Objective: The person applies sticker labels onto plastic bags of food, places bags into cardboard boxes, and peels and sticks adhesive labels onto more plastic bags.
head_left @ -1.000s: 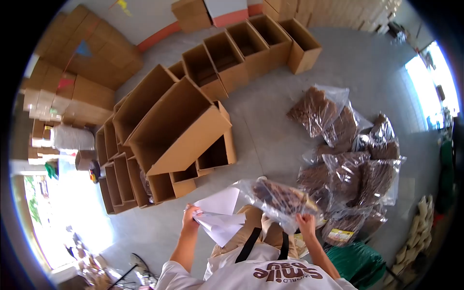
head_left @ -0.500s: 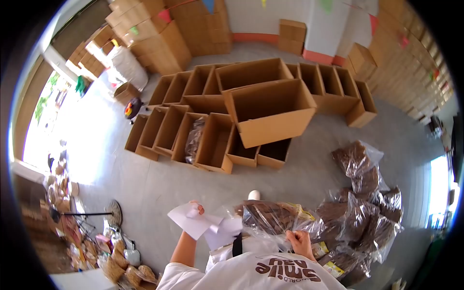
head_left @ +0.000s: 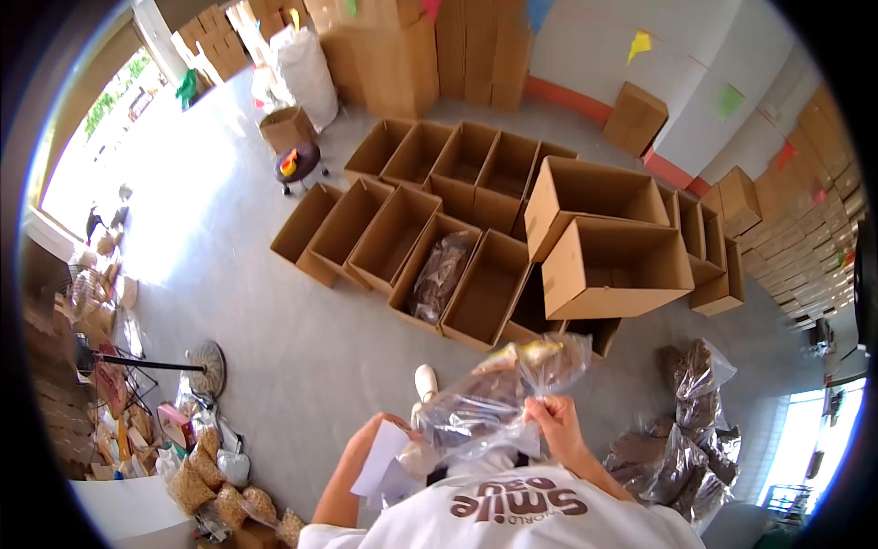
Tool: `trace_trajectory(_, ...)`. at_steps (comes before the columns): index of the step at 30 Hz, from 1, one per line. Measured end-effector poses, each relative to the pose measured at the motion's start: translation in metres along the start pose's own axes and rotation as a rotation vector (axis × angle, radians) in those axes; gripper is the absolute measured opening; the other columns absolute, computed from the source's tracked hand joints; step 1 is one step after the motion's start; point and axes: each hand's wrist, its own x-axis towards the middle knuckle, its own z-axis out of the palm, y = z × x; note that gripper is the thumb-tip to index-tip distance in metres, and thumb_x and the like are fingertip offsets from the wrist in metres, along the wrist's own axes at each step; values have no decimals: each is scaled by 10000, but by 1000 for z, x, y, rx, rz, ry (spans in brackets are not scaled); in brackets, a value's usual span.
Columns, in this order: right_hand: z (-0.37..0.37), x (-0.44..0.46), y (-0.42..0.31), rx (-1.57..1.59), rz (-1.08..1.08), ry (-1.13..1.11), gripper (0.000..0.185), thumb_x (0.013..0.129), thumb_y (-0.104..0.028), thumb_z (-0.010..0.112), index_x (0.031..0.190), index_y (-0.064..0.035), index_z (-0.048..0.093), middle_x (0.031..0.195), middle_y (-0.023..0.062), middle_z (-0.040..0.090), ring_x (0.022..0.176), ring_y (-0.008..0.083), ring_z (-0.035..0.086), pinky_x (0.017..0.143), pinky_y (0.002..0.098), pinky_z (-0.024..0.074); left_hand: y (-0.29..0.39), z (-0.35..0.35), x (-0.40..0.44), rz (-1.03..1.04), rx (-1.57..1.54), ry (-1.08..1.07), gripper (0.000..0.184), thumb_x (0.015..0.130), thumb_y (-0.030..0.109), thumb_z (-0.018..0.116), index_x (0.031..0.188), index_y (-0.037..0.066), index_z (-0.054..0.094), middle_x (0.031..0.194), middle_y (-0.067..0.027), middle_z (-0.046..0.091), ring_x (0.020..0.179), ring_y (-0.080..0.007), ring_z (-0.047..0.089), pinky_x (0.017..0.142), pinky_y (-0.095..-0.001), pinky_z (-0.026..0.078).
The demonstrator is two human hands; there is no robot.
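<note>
My right hand (head_left: 554, 426) is closed on the gathered edge of a clear plastic bag (head_left: 485, 403) with brown contents and a yellow label near its far end. The bag hangs in front of my body, above the floor. My left hand (head_left: 382, 426) is beside the bag's left end and holds white paper sheets (head_left: 382, 460), which partly cover its fingers. Ahead, a similar bag of brown contents (head_left: 442, 276) lies inside one open cardboard box (head_left: 485, 291) row, while the neighbouring boxes show bare insides.
Two larger open cartons (head_left: 617, 265) sit on top of the box rows. More brown-filled bags (head_left: 681, 457) are piled on the floor at right. A stand with a round base (head_left: 208, 368) and several bags (head_left: 197, 480) are at left. A wheeled stool (head_left: 298, 163) stands beyond.
The bag has been lifted off the pile and swung left and forward by my right hand. My left hand has lowered with the papers toward the bag. The view has turned right.
</note>
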Motion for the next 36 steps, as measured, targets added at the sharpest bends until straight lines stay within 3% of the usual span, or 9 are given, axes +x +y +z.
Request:
trace_trajectory(1,12,14,-7,-12,60,-5,299,852,-203,558,615,-24,597,478,-82,381,453,3,288,415,210,207,-2,-19,-2,-32,-49,43,262,641,241,737,760,17,673,641,-66,615,604,-111,540,563,-283,442)
trace_trajectory(5,60,68,-22,47,62,57,305,850,-187,551,594,-24,585,474,-77,398,443,5,293,412,212,208,-36,-85,20,26,-93,79,173,684,165,650,780,22,669,603,-54,583,570,-91,516,527,-280,430)
trace_trajectory(12,126,162,-63,19,-48,-28,295,840,-177,563,595,-16,587,482,-59,407,453,12,299,418,214,210,-25,-157,52,-15,-85,232,182,709,193,651,735,13,650,539,-57,539,503,-96,476,474,-283,409)
trace_trajectory(14,141,196,-73,-48,-138,-98,303,832,-198,572,571,-44,570,489,-45,480,398,8,310,375,194,220,-14,-173,55,-14,-142,328,204,730,221,651,715,18,640,509,-62,509,477,-101,451,457,-293,399)
trace_trajectory(21,176,303,-96,-19,-136,-246,297,812,-191,585,567,-24,581,479,-62,407,468,19,310,428,221,229,-28,-220,91,43,-142,361,201,750,220,646,729,21,639,521,-31,500,482,-87,439,435,-289,371)
trace_trajectory(25,186,353,-96,-104,-170,-228,291,800,-186,588,559,-24,573,462,-62,402,449,25,319,418,229,236,-10,-258,84,-25,-390,410,167,750,176,659,846,40,646,566,35,485,494,-41,393,428,-228,310)
trace_trajectory(30,201,407,-98,-318,-204,-176,257,768,-161,594,556,-18,567,457,-33,412,455,35,344,426,233,267,-78,-335,121,-76,-642,448,162,761,157,658,853,28,626,546,38,474,462,-41,395,407,-207,300)
trace_trajectory(32,204,430,-95,-357,-220,-131,260,746,-169,601,555,-3,544,446,21,442,433,73,380,427,257,299,-79,-362,117,-39,-1022,383,177,788,145,631,903,19,583,522,25,464,425,-55,404,383,-197,304)
trace_trajectory(36,206,476,-106,-678,-261,-53,239,703,-196,616,578,0,562,475,115,477,418,174,455,438,301,337,-82,-417,138,-92,-1098,412,216,823,122,583,1003,18,523,512,13,450,397,-66,386,373,-192,311)
